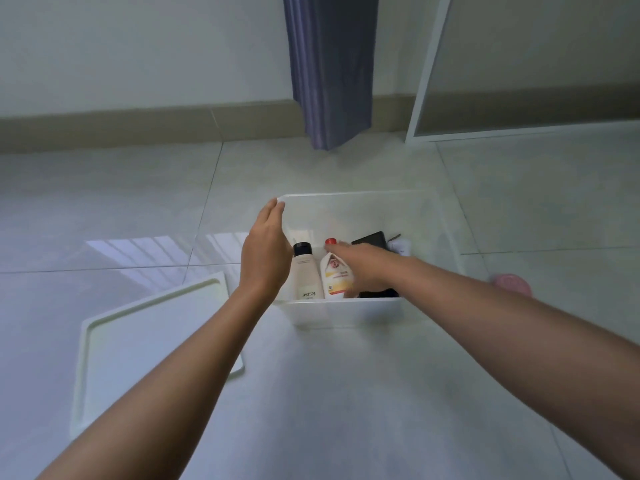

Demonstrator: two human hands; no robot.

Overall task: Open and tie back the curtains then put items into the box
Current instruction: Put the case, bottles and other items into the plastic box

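Note:
A white translucent box (pixel 346 311) stands open on the tiled floor. My left hand (pixel 266 252) rests with straight fingers against the box's left rim near its far corner. My right hand (pixel 363 268) reaches inside and holds a white bottle with a red cap (pixel 333 277), thumb near its neck. Beside it lies a cream bottle with a black cap (pixel 304 271). A black item (pixel 370 239) and a small white item (pixel 400 247) lie at the box's far end; another dark item is partly hidden under my right hand. The blue-grey curtain (pixel 330 71) hangs gathered at the wall.
The box's white lid (pixel 145 344) lies flat on the floor to the left of the box. A pink round object (pixel 512 285) sits on the floor to the right, partly behind my right forearm. A white door frame (pixel 427 81) stands at the back right.

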